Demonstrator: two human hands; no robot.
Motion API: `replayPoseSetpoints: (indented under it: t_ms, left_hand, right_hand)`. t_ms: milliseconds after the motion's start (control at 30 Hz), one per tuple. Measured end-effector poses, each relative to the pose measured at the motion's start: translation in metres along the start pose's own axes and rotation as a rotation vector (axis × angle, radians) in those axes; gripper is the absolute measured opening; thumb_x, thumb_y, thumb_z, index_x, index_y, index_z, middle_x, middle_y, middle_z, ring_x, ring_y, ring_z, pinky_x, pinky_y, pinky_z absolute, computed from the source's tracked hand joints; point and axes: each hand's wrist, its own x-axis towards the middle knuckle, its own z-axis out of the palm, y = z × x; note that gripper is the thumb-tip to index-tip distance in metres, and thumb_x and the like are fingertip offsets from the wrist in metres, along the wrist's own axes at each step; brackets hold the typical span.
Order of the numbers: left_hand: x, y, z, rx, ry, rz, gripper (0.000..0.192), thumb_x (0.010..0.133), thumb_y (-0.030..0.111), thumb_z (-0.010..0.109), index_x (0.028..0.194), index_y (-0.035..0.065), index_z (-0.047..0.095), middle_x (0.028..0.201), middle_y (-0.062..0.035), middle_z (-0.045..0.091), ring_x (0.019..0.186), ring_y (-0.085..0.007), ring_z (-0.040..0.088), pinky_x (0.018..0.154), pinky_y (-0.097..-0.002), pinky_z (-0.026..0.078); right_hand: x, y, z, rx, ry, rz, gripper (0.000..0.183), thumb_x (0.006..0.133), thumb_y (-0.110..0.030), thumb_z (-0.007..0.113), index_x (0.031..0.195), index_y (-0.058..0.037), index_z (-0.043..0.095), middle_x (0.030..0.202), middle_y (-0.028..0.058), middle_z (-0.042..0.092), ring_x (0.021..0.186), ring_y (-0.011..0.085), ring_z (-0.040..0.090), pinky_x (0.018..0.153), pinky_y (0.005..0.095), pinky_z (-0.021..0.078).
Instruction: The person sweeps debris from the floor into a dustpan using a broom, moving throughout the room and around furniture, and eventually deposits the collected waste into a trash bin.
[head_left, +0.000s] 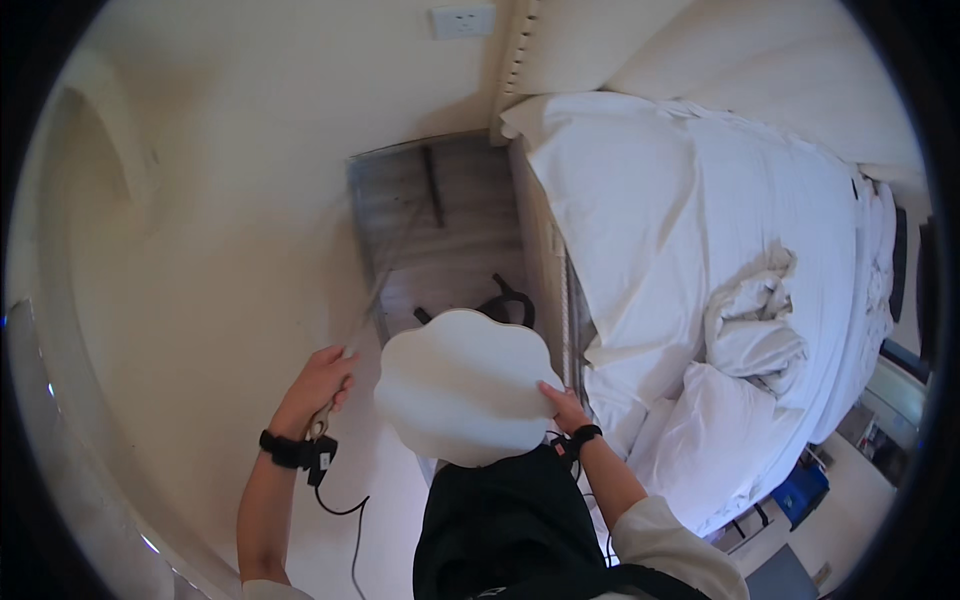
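Observation:
My left hand (327, 382) is closed around the pale handle of a long-handled cleaning tool (386, 270). The handle slants away over the floor towards a narrow dark bar (433, 187), seemingly its head; blur hides the join. My right hand (564, 405) grips the right rim of a small table's white scalloped top (465, 390), thumb on the upper face and fingers hidden beneath. Black curved parts (517, 301), apparently the table's legs, show past the top's far edge. Both wrists wear black straps with small devices and cables.
To the right stands a bed with rumpled white sheets (637, 225), a crumpled cover and a padded headboard (675, 45). A cream wall (225, 247) bounds the grey wood-look floor (472, 240) on the left. A wall socket (463, 22) is at the top. A blue bin (801, 495) stands beyond the bed.

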Motion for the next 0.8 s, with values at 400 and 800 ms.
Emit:
replayPoseSetpoints:
  t_ms: [400,800]
  left_hand:
    - [-0.004,-0.101,-0.051,-0.484,-0.01,-0.06,0.026,0.083,0.017,0.042,0.101,-0.0003,0.049,0.055,0.0013,0.044,0.038,-0.0051,0.036,0.032,-0.0186,0.028]
    - [0.019,-0.084,-0.049,-0.85,-0.138,-0.047,0.028,0.084,0.021,0.044,0.106,0.0029,0.046,0.054,0.0017,0.042,0.036,-0.0054,0.036,0.031,-0.0196,0.029]
  right_hand:
    - [0.008,-0.009,0.016,-0.083,0.12,-0.03,0.053,0.078,-0.037,0.059,0.108,0.005,0.049,0.1,0.012,0.056,0.086,0.0201,0.057,0.075,0.0302,0.0462]
    - [0.016,-0.027,0.03,0.033,0.081,-0.065,0.052,0.083,-0.039,0.05,0.116,0.0001,0.043,0.111,0.0108,0.05,0.1,0.0217,0.05,0.086,0.0349,0.0402]
